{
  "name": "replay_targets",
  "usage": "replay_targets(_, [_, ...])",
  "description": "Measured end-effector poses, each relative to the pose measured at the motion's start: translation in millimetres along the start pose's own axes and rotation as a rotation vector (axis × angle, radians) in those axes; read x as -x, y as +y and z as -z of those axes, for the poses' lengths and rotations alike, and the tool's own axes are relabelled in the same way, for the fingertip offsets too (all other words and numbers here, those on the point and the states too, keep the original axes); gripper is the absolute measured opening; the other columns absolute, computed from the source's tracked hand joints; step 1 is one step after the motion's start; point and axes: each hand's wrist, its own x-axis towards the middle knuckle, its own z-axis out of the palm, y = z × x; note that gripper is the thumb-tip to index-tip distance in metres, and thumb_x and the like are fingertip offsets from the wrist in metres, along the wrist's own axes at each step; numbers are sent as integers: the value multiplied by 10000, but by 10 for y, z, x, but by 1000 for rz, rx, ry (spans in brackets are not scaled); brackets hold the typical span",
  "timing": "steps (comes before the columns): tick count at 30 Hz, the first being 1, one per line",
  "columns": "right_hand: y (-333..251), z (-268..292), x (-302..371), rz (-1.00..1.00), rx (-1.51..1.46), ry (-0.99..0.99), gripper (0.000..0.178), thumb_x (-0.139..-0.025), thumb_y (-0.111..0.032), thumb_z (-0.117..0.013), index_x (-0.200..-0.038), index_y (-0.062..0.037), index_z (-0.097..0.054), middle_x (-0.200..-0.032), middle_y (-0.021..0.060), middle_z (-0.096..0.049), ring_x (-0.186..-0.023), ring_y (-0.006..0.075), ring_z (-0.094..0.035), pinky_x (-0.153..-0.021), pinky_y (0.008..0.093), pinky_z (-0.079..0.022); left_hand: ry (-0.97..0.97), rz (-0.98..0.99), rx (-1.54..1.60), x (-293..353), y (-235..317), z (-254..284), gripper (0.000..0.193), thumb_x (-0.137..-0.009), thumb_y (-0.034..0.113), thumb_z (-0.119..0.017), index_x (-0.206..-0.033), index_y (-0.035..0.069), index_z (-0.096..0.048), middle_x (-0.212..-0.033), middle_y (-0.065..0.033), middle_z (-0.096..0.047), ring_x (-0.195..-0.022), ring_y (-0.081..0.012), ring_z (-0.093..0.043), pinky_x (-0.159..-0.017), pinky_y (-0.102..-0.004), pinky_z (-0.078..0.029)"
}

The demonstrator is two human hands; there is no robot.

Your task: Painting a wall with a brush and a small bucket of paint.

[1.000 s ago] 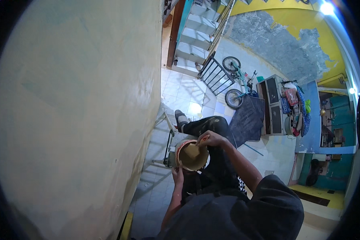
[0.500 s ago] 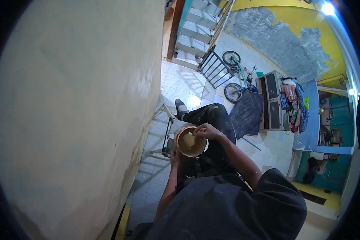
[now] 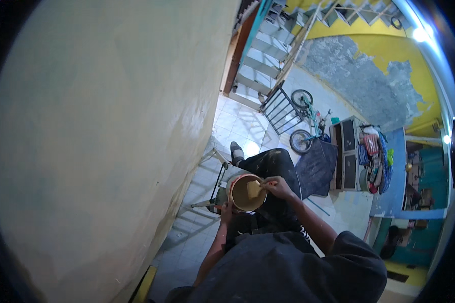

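A round bucket (image 3: 240, 196) with a tan-smeared inside and a reddish rim stands in front of me, beside my leg. My left hand (image 3: 227, 211) is closed on its near left side. With my right hand (image 3: 279, 187) at the right of the rim, I grip a wide, flat, tan-coated tool that looks like a paintbrush (image 3: 256, 190). Its broad end is over the bucket's mouth; most of the handle is hidden by my fingers. Shadow hides how full the bucket is.
A beige wall (image 3: 101, 141) with damp-looking patches rises close on my left. Metal ladder legs (image 3: 206, 203) stand by the bucket. Farther off are a metal gate (image 3: 282, 108), a small bicycle (image 3: 311, 121), a dark mat (image 3: 316, 166), a cabinet (image 3: 349, 135) and stairs (image 3: 268, 48).
The paintbrush has come up and right inside the bucket, so its flat end shows more squarely. My right hand has drawn back slightly to the right. The whole view has shifted.
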Motion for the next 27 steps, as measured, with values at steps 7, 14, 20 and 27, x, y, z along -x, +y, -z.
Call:
replay_targets(7, [110,-141,201,13,-161,-19,170,-821,-159,-635,-924,-38,-695,-863,85,-681,-784,136,-622,-753,284,-490,102,-417,-309,223,-70,-149,637,-759,555,-652,-1009,-24,-563,-913,-151,-616,-853,-246,-610,-760,-338,-472])
replay_targets(14, [72,-254,166,45,-42,-76,161,-810,-155,-648,-916,-45,-698,-846,104,-675,-774,157,-626,-752,286,-494,81,-64,-108,196,81,-102,709,-728,540,-696,-1069,-52,-507,-952,-164,-607,-834,-226,-595,-723,-345,-469])
replay_targets(20, [73,-379,141,122,21,-22,152,-830,-169,-632,-909,-60,-704,-835,79,-683,-745,142,-622,-716,288,-503,373,-165,-156,98,-136,-90,586,-724,477,-737,-903,-19,-480,-849,-123,-570,-772,-195,-556,-689,-338,-463])
replay_targets(27, [106,-434,85,97,62,36,165,-811,-178,-636,-916,-66,-698,-840,114,-680,-769,206,-653,-743,311,-509,127,72,39,369,490,-246,441,-812,411,-661,-982,20,-550,-898,-76,-609,-756,-156,-596,-649,-281,-487])
